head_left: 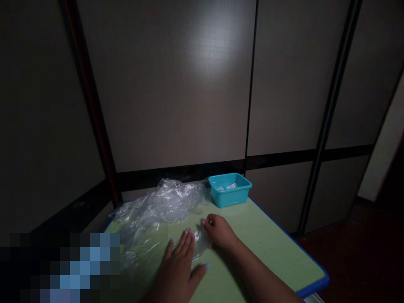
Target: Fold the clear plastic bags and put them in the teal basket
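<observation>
My left hand (179,265) lies flat and open on the green table (268,248), fingers stretched forward, pressing on a small clear plastic piece (201,243). My right hand (219,230) is curled, its fingertips pinching the far edge of that same clear piece. A heap of crumpled clear plastic bags (160,206) lies just beyond and left of both hands.
A teal plastic tub (229,190) with something clear inside stands at the table's far edge. The table has a blue rim (312,288) at right. Grey wall panels stand close behind. A blurred patch covers the lower left corner.
</observation>
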{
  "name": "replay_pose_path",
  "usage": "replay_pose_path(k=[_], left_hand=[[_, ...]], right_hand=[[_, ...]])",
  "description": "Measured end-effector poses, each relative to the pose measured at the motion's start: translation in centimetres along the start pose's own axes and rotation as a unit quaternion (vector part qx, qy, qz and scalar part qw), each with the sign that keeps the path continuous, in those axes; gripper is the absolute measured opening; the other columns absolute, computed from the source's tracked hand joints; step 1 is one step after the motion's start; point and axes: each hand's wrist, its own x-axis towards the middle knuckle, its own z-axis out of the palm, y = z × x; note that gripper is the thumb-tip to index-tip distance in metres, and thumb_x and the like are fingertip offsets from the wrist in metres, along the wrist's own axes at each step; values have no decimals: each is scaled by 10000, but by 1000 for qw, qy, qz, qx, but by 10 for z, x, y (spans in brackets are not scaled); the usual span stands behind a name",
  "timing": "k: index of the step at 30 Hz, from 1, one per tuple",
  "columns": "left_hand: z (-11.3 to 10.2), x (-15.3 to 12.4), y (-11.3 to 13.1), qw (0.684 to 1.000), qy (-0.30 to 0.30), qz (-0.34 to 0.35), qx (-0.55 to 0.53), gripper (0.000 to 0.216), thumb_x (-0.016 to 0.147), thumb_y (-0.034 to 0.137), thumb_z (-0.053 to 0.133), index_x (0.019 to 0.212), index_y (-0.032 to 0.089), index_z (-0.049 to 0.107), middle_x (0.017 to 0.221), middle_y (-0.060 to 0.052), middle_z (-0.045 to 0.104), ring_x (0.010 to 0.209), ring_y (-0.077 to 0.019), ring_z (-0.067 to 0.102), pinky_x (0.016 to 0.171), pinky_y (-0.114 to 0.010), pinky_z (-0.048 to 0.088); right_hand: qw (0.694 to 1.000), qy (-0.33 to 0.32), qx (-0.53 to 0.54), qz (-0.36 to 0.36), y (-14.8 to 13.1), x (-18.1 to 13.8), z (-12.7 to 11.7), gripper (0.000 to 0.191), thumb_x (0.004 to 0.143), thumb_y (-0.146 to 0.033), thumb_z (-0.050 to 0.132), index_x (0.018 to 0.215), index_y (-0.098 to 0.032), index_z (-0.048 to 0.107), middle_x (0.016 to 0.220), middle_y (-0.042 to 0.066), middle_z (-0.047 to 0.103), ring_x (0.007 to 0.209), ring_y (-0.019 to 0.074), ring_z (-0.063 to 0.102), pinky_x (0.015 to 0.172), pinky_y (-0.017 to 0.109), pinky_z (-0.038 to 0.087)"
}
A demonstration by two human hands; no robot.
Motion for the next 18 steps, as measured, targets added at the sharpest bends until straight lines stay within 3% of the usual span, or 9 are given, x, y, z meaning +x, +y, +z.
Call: replay_pose_path(k=[3,6,14,18], left_hand=[[-3,0,3,1000,-12,-13,-16,707,862,599,251,1421,171,182,1466,-45,90,1358,-251,94,1087,-503,82],[-6,-2,5,1000,-11,-8,-27,700,871,604,219,1419,169,185,1465,-52,109,1357,-245,113,1087,-506,75],[-17,-1,23,998,31,-48,-5,849,809,689,257,1418,105,164,1468,-110,78,1357,-289,57,1071,-549,23],[-19,8,29,994,77,-74,-1,769,851,644,182,1404,113,247,1464,-116,153,1353,-299,100,1064,-565,15]], right_hand=[[998,23,-59,2,-4,-5,0,155,824,-291,481,862,-187,589,735,32,660,637,142,584,552,222,335],[993,35,-116,6,-9,-10,3,154,793,-251,517,936,-204,549,810,50,663,717,172,603,577,234,340],[975,26,-219,-20,-17,-19,12,183,818,-216,444,983,-213,521,843,73,667,766,206,614,580,265,335],[970,11,-239,-41,-18,-21,9,168,810,-205,443,956,-213,525,805,62,675,725,201,618,540,265,305]])
